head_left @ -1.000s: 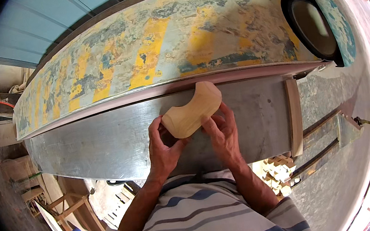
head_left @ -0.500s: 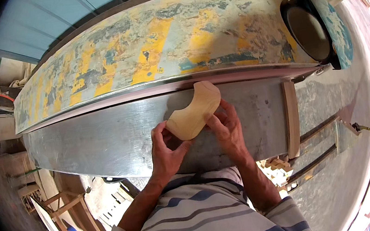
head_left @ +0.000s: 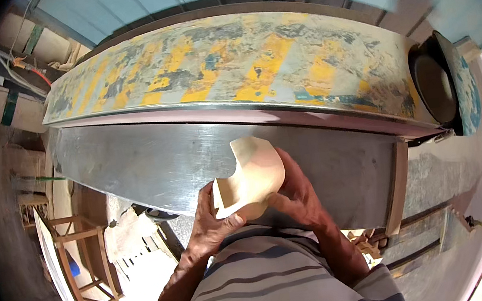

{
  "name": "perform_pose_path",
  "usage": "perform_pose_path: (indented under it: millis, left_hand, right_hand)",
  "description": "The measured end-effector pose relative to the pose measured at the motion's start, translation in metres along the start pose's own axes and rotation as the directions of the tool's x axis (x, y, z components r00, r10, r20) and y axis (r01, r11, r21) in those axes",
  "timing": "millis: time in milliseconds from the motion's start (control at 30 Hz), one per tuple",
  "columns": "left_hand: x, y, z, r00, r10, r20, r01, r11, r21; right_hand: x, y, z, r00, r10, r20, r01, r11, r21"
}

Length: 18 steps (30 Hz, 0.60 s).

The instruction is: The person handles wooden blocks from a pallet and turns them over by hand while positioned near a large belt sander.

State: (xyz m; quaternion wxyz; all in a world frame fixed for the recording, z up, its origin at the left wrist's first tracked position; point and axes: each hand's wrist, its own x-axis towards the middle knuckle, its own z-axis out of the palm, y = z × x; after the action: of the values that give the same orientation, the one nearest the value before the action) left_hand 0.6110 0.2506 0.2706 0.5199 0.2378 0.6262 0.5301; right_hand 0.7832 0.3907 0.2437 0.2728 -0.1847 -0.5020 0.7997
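A pale, curved wooden piece (head_left: 256,173) with a rounded notch on one side is held up over the near part of the metal table. My left hand (head_left: 209,224) grips its lower left end, fingers on the outer side and thumb along the near edge. Around its right side closes my right hand (head_left: 295,195), its thumb pressed on the near face; some of those fingers are hidden behind the wood. Beneath the piece lies the grey metal worktable (head_left: 144,154) of a belt sander, and the pinkish sanding belt (head_left: 200,117) runs upright along its far edge.
Behind the belt stands the sander's long housing (head_left: 218,68), with worn yellow stripes. A dark round opening (head_left: 434,85) is at its right end. A wooden strip (head_left: 397,188) edges the table's right side. At lower left stands a wooden frame (head_left: 87,256); wood blocks (head_left: 363,244) lie at lower right.
Both hands have drawn the wooden piece back from the belt, toward me, and tilted it so its notched edge face shows. The view has turned slightly.
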Motion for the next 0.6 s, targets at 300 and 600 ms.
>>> perform_pose_path:
  millis: [300,600]
  left_hand:
    - [-0.007,0.006,-0.002,0.912,0.407,-0.050,-0.369,0.868,0.333]
    - [-0.010,0.002,-0.010,0.838,0.545,0.034,-0.489,0.720,0.492]
  right_hand:
    - [0.006,-0.032,0.009,0.993,-0.033,0.114,0.005,0.972,0.236]
    - [0.011,-0.049,0.028,0.976,0.068,-0.206,-0.093,0.989,-0.115]
